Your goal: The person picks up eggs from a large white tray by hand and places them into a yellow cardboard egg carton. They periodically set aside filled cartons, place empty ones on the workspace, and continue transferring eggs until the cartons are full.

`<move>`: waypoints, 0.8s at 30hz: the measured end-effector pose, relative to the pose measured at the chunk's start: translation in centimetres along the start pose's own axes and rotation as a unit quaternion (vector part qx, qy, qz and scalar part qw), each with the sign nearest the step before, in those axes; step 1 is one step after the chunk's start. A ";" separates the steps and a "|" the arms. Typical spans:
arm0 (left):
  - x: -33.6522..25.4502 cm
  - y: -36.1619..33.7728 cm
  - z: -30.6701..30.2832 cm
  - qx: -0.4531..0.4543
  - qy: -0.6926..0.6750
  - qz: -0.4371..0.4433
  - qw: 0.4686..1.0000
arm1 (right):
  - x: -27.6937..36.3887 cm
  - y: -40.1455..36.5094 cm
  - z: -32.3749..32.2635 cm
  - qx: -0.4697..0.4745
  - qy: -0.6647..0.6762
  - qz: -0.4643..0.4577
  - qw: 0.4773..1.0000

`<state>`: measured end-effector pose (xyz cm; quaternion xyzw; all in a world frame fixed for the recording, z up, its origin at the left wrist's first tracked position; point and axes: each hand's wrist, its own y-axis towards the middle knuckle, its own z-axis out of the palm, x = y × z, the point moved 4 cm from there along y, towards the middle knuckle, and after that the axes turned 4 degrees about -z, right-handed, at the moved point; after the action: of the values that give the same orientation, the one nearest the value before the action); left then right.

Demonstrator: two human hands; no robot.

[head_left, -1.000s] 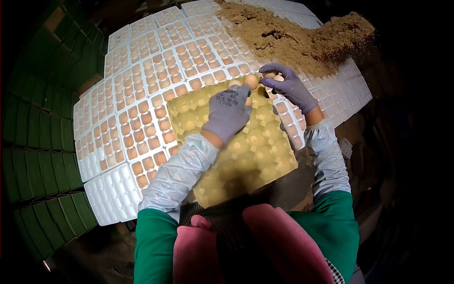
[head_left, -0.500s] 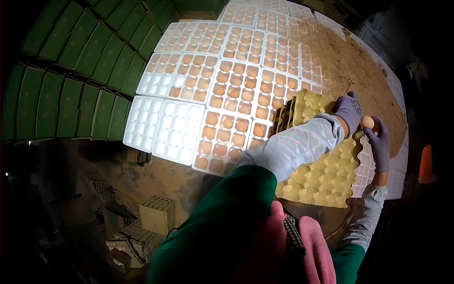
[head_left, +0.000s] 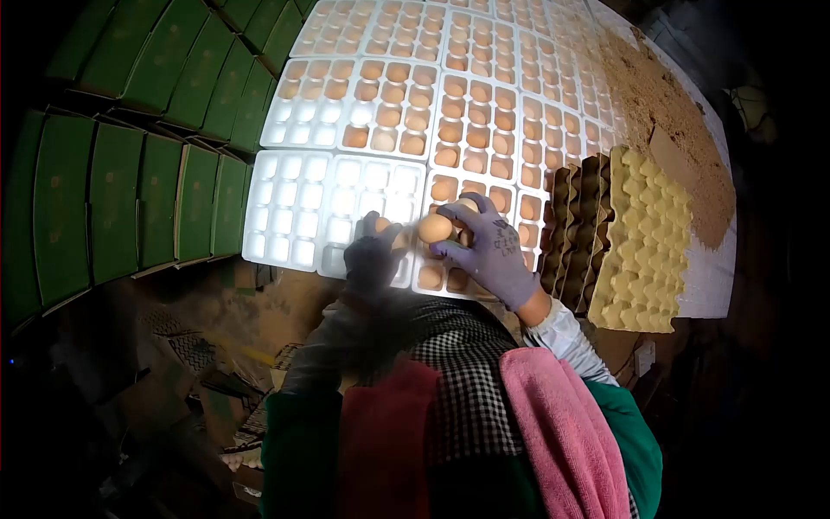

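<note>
My left hand (head_left: 372, 259), in a purple-grey glove, is over the near edge of a bare white foam egg tray (head_left: 346, 177). Its fingers are closed around an egg (head_left: 382, 225), partly hidden by them. Just to its right, my right hand (head_left: 497, 255) pinches a brown egg (head_left: 435, 228) between thumb and fingers. Another pale egg (head_left: 468, 205) shows beneath those fingers. This hand is above a foam tray of eggs (head_left: 418, 281), which it partly covers.
Filled foam trays (head_left: 443, 117) spread across the table behind. At right stands a leaning stack of pulp egg trays (head_left: 648, 238), with brown loose grain-like material (head_left: 674, 121) beyond. Green boxes (head_left: 65, 208) are piled at left. Cardboard and trays (head_left: 216, 402) lie on the floor below.
Both hands have swung left from the pulp trays to the foam trays, each now with an egg. The view has shifted, and the pulp trays appear further right.
</note>
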<state>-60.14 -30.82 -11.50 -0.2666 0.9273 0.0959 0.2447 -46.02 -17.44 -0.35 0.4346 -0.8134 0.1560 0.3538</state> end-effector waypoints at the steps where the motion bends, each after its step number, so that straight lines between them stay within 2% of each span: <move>1: 0.5 -0.4 0.7 0.012 0.006 -0.004 1.000 | -0.4 1.9 2.2 0.030 -0.028 0.044 0.998; 3: -0.3 -0.6 -0.8 0.049 -0.016 -0.019 0.998 | -1.7 4.9 6.6 0.037 -0.126 0.048 0.990; 5: -0.8 -1.1 -2.7 0.020 -0.084 -0.001 0.996 | -3.0 6.5 8.9 0.157 -0.188 0.080 0.966; 6: -0.7 -1.7 -2.9 0.076 -0.111 -0.018 0.991 | -3.2 6.7 9.2 0.157 -0.193 0.082 0.965; 7: -0.4 -2.3 -2.6 0.077 -0.084 0.032 0.993 | -3.4 6.9 9.2 0.138 -0.167 0.070 0.974; 9: 0.2 -3.1 -0.6 0.225 -0.028 0.043 0.973 | -5.6 7.1 10.7 0.123 -0.142 0.059 0.980; 11: 0.3 -3.2 -0.7 0.223 -0.070 0.055 0.971 | -9.0 8.1 13.4 0.118 -0.258 -0.085 0.955; 12: 0.4 -3.1 -0.8 0.220 -0.109 0.067 0.967 | -6.1 8.7 11.8 0.136 -0.245 -0.007 0.960; 13: 0.6 -3.0 -0.7 0.221 -0.110 0.075 0.966 | -4.1 9.3 11.3 0.130 -0.248 -0.002 0.960; 15: 1.5 -2.7 -1.8 0.048 -0.200 0.055 0.977 | -1.5 10.7 10.8 0.029 -0.126 0.015 0.991; 16: 2.0 -2.6 -1.9 0.019 -0.188 0.038 0.981 | -1.6 11.7 11.8 0.015 -0.098 -0.013 0.995; 17: 2.8 -2.4 -0.8 -0.033 -0.143 0.074 0.986 | -2.2 12.7 12.9 -0.003 -0.071 -0.039 0.997; 19: 3.5 -2.1 0.1 -0.056 -0.058 0.124 0.989 | -2.5 12.6 15.6 0.070 -0.278 -0.027 0.958; 21: 4.1 -2.0 1.4 -0.003 0.040 0.139 0.989 | -2.4 11.2 15.2 0.054 -0.220 -0.081 0.971; 23: 3.6 -2.0 1.2 -0.005 -0.004 0.137 0.991 | 0.8 7.0 9.4 -0.003 -0.113 -0.123 0.986; 24: 3.9 -2.2 1.3 -0.036 -0.039 0.136 0.989 | 1.5 4.6 4.7 -0.038 -0.144 -0.096 0.984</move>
<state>-61.27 -34.01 -14.69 -0.1431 0.9405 0.1718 0.2560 -52.38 -18.38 -2.30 0.5148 -0.8155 0.0260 0.2630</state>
